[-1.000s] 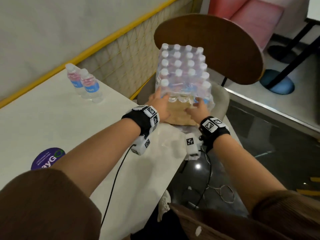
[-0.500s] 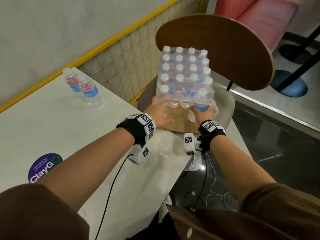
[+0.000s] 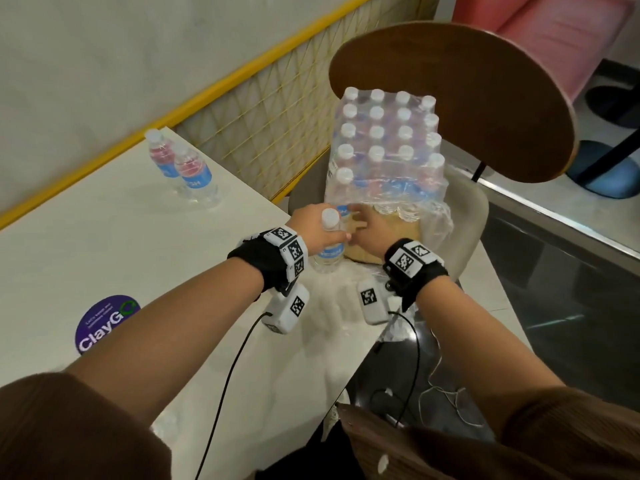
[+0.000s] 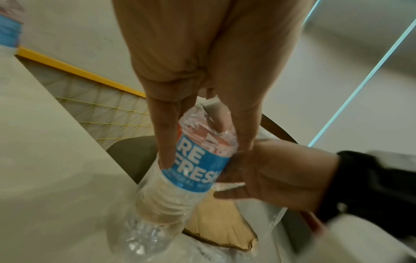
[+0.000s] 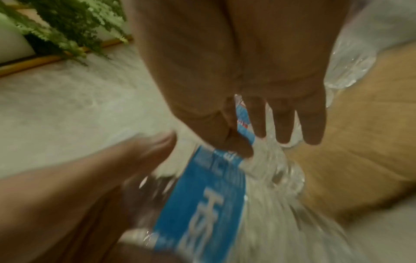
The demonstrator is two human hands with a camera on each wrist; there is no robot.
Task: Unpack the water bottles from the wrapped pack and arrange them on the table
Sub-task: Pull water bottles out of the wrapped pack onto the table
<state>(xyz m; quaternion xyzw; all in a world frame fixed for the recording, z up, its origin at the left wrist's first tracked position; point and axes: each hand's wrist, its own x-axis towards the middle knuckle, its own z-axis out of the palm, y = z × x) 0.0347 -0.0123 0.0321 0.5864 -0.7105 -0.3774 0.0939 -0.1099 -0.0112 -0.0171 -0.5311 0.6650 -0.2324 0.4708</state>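
A bottle [image 3: 330, 242] is now out of the wrapped pack [image 3: 388, 157] on the chair [image 3: 467, 209], left hand [image 3: 311, 230] curled round its neck, right hand [image 3: 372, 233] fingers loosely on its label, at the table's [image 3: 104, 244] right edge, two bottles [image 3: 187, 169] waiting by the far edge.

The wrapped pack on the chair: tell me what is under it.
A brown cardboard sheet lies under the wrapped pack, showing at its torn near end. Below that is the chair seat. How far the cardboard runs beneath the bottles is hidden.

Right-wrist view: bottle [image 5: 202, 204] motion-blurred.
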